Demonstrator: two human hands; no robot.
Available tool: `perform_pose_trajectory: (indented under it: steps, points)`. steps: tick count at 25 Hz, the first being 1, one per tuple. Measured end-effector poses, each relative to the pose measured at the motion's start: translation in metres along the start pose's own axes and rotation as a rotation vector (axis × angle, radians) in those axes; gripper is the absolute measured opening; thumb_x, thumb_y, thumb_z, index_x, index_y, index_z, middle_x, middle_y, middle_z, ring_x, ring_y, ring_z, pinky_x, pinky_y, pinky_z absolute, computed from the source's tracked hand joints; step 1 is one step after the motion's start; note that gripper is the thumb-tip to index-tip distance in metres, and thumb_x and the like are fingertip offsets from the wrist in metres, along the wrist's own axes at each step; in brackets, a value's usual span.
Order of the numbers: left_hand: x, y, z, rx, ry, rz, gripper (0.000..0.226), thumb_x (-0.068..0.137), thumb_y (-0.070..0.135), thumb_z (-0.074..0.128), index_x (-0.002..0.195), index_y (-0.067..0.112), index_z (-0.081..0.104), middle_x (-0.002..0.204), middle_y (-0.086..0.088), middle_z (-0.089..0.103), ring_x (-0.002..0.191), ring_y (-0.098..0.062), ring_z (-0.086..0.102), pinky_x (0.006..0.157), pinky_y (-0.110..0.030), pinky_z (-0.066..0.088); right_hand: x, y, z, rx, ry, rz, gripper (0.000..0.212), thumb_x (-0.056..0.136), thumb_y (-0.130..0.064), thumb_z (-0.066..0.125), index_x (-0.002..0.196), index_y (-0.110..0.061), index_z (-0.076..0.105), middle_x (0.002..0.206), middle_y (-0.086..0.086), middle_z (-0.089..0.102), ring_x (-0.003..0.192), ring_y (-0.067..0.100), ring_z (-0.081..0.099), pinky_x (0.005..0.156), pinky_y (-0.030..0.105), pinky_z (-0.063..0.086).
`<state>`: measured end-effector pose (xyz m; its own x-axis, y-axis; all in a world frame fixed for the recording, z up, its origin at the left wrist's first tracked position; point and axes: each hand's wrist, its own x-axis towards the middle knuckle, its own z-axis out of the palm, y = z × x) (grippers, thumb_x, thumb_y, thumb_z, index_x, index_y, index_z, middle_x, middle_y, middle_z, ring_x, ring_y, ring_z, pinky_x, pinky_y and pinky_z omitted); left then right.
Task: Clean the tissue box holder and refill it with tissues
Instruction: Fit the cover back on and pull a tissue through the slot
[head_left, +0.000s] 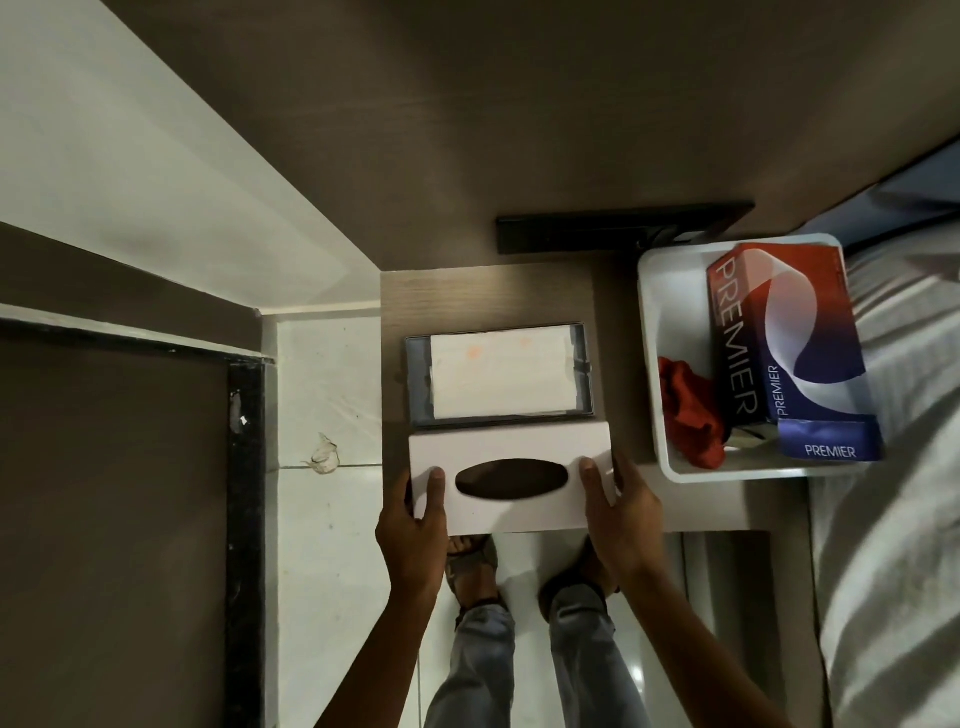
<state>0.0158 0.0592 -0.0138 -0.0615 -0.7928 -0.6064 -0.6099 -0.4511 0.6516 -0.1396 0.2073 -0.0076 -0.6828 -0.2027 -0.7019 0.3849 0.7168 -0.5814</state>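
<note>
The white cover of the tissue box holder (511, 452), with a dark oval slot on top, is held over the front edge of the bedside table. My left hand (413, 525) grips its left end and my right hand (618, 514) grips its right end, thumbs lying on the top face. Just behind it, the holder's dark base tray (415, 384) lies on the table with a stack of white tissues (498, 376) inside.
A white bin (654, 312) at the right holds a red-and-blue PREMIER tissue box (789, 332) and a red cloth (691, 410). A bed with grey sheets (898, 467) lies further right. A black wall fitting (597, 228) sits behind the table. My feet stand on white floor tiles below.
</note>
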Motion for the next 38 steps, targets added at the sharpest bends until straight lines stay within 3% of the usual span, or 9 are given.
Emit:
perform_pose_trajectory:
  steps: [8,12,14,17,26,30,33,36,38]
  points:
    - [-0.019,0.028,-0.009,-0.022,0.035,0.142,0.045,0.094,0.029,0.075,0.135,0.012,0.068,0.122,0.003,0.072,0.118,-0.020,0.070,0.099,-0.035,0.059,-0.022,-0.024,-0.024,-0.005,0.056,-0.058,0.064,0.101,-0.048,0.058,0.157,-0.022,0.043,0.144,0.013,0.063,0.121,0.029,0.069,0.091,0.050,0.064]
    - [0.009,0.067,0.002,-0.057,0.006,0.201,0.044,0.095,0.036,0.074,0.134,0.020,0.067,0.122,0.005,0.071,0.108,-0.005,0.069,0.079,-0.006,0.056,0.011,-0.064,-0.026,-0.018,0.090,-0.181,0.059,0.102,-0.046,0.057,0.155,-0.020,0.046,0.123,0.002,0.069,0.086,0.005,0.072,0.059,0.014,0.060]
    - [0.027,0.078,0.010,-0.058,0.001,0.209,0.043,0.096,0.037,0.073,0.135,0.018,0.068,0.125,0.003,0.072,0.111,-0.010,0.069,0.083,-0.008,0.056,0.031,-0.078,-0.022,-0.052,0.110,-0.201,0.058,0.104,-0.046,0.056,0.154,-0.017,0.048,0.127,0.004,0.070,0.091,0.012,0.075,0.065,0.019,0.063]
    - [0.047,0.082,0.020,-0.017,0.029,0.184,0.044,0.097,0.038,0.073,0.133,0.013,0.069,0.129,-0.005,0.073,0.117,-0.019,0.070,0.097,-0.026,0.057,0.051,-0.085,-0.011,-0.055,0.094,-0.164,0.058,0.104,-0.044,0.056,0.153,-0.014,0.048,0.140,0.013,0.066,0.115,0.027,0.072,0.087,0.038,0.065]
    - [0.078,0.082,0.028,0.057,0.027,0.196,0.046,0.097,0.041,0.073,0.132,0.011,0.069,0.126,-0.004,0.073,0.111,-0.015,0.067,0.087,-0.017,0.050,0.077,-0.085,0.001,-0.039,0.100,-0.175,0.062,0.103,-0.044,0.058,0.157,-0.016,0.045,0.146,0.012,0.062,0.120,0.022,0.068,0.074,0.015,0.055]
    - [0.082,0.080,0.026,0.076,0.040,0.214,0.040,0.097,0.042,0.072,0.123,0.012,0.070,0.112,0.003,0.069,0.106,-0.017,0.067,0.091,-0.028,0.054,0.080,-0.088,0.005,-0.028,0.090,-0.192,0.060,0.104,-0.042,0.059,0.156,-0.015,0.045,0.145,0.013,0.062,0.124,0.028,0.067,0.092,0.038,0.063]
    - [0.083,0.081,0.026,0.082,0.037,0.232,0.039,0.097,0.044,0.072,0.123,0.014,0.070,0.112,0.004,0.069,0.105,-0.016,0.066,0.091,-0.029,0.055,0.080,-0.089,0.006,-0.039,0.083,-0.194,0.061,0.104,-0.043,0.058,0.157,-0.016,0.044,0.146,0.013,0.061,0.126,0.029,0.066,0.092,0.037,0.061]
    - [0.082,0.082,0.026,0.088,0.023,0.239,0.039,0.098,0.045,0.071,0.124,0.017,0.069,0.119,0.002,0.070,0.108,-0.015,0.066,0.094,-0.030,0.057,0.082,-0.089,0.004,-0.047,0.068,-0.187,0.064,0.104,-0.044,0.058,0.158,-0.016,0.041,0.150,0.013,0.058,0.132,0.031,0.062,0.102,0.049,0.059]
    - [0.080,0.082,0.025,0.090,-0.012,0.243,0.038,0.097,0.045,0.071,0.127,0.022,0.067,0.120,0.005,0.071,0.108,-0.013,0.066,0.088,-0.020,0.056,0.083,-0.089,0.004,-0.038,0.055,-0.173,0.065,0.103,-0.044,0.058,0.159,-0.016,0.040,0.151,0.013,0.057,0.133,0.031,0.061,0.102,0.052,0.058]
